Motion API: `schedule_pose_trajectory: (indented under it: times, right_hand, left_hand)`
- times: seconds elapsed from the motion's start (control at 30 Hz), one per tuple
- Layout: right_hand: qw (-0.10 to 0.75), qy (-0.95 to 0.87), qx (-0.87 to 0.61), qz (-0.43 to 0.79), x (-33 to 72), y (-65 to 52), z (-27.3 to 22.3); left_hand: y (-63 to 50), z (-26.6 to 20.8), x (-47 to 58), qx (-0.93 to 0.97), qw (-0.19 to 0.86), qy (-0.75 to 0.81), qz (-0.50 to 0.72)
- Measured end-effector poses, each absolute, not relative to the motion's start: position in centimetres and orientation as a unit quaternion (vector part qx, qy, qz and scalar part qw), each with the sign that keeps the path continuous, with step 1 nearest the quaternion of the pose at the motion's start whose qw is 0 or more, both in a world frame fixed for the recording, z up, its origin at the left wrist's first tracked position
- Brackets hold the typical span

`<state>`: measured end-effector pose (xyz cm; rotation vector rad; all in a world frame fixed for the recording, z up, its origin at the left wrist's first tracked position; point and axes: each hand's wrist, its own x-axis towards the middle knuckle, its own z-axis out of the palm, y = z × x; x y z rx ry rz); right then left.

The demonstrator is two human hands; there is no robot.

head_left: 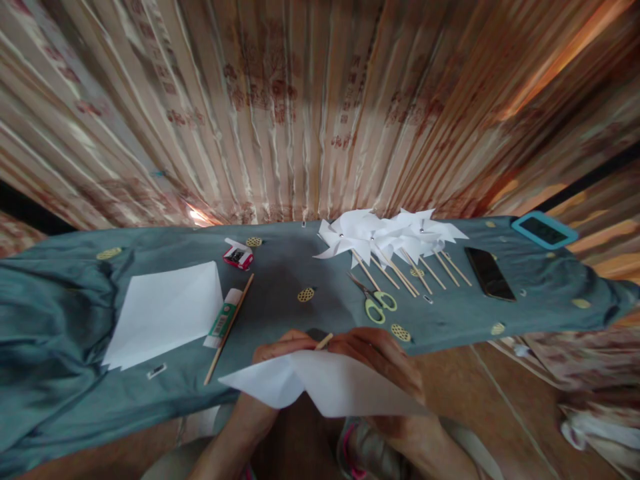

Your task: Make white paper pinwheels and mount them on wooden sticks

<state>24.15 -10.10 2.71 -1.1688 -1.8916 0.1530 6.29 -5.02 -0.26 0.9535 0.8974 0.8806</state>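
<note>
A white paper pinwheel (350, 387) is held low in front of me, its folded blades spread toward my lap. My left hand (285, 345) is closed on it from behind at the left, and my right hand (383, 360) grips it from the right. Between the two hands the end of a wooden stick (325, 341) pokes out. Most of my fingertips are hidden behind the paper. Just beyond my right hand lie green-handled scissors (379, 305), slightly open.
Several finished pinwheels (373, 238) lie along the table's back. White paper sheets (167, 307), a glue stick (223, 319), a loose wooden stick (230, 327) and a small red-and-white packet (238, 255) are left. A phone (490, 273) and blue-framed device (544, 229) lie right.
</note>
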Motion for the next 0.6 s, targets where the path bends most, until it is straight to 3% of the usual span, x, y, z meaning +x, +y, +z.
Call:
schedule_pose_trajectory:
  times: [0.2, 0.4, 0.6]
  right_hand:
    - [0.420, -0.781, -0.461, 0.036, 24.1, -10.0, 3.7]
    - [0.427, -0.757, -0.485, 0.093, 23.9, -9.4, 3.4]
    - [0.385, -0.662, -0.550, 0.333, 24.3, -7.8, 1.0]
  left_hand:
    - [-4.8, -0.2, 5.9, 0.407, 0.705, 0.440, 0.378]
    - [-5.1, 0.5, 5.4, 0.431, 0.680, 0.472, 0.360]
    - [-6.8, -1.3, 6.5, 0.345, 0.697, 0.509, 0.368]
